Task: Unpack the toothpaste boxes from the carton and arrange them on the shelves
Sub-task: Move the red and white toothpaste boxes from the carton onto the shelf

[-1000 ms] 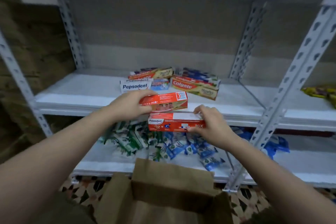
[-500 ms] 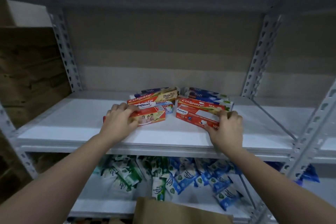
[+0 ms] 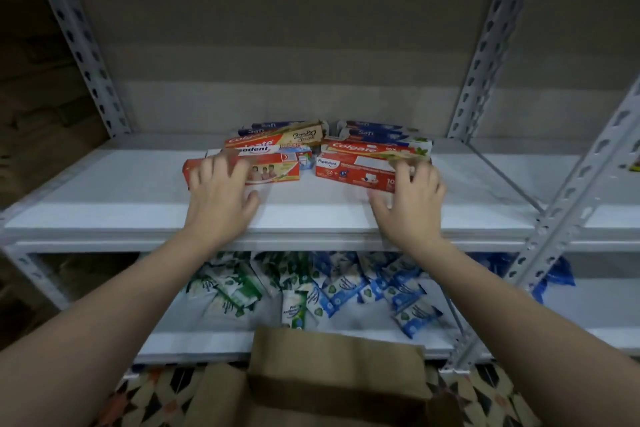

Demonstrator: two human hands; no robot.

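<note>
The left hand, blurred at the fingertips, lies spread over the left end of a red toothpaste box, hiding its brand name; the right hand rests with loose fingers on the right end of a red Pepsodent box, covering part of its print. Both boxes lie flat on the white shelf, just in front of stacked Colgate boxes and dark blue Safi boxes half hidden behind them. Below that shelf lie green and blue sachets. The brown carton is cut off at the bottom edge, over patterned floor tiles.
</note>
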